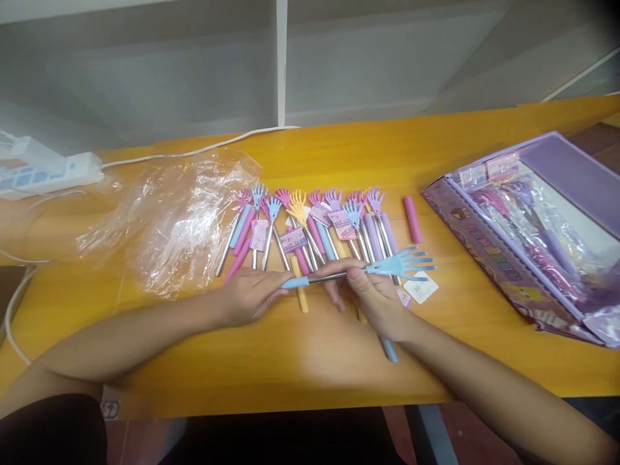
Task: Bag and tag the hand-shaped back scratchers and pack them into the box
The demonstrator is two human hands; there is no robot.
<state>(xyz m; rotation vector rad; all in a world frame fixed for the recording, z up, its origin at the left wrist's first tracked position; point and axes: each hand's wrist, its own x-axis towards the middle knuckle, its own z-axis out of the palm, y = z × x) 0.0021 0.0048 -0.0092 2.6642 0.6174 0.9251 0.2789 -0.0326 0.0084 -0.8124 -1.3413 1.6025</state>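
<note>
A back scratcher (pixel 401 265) with a light blue hand-shaped head, a metal shaft and a blue grip spans my two hands. My left hand (pixel 252 294) is closed round its blue grip end. Just below the head, my right hand (pixel 371 294) pinches the shaft between thumb and fingers. A white tag (pixel 420 287) lies beside the head. Behind my hands, several more back scratchers (pixel 274 210) in pink, blue, yellow and purple lie in a row, some with printed cards. A blue grip (pixel 389 349) pokes out under my right wrist.
On the right stands an open purple display box (pixel 504 258) with bagged back scratchers inside. A loose pink tube (pixel 411 219) lies near it. Crumpled clear plastic bags (pixel 184 226) cover the left side. A white power strip (pixel 53 171) with cables sits at the far left.
</note>
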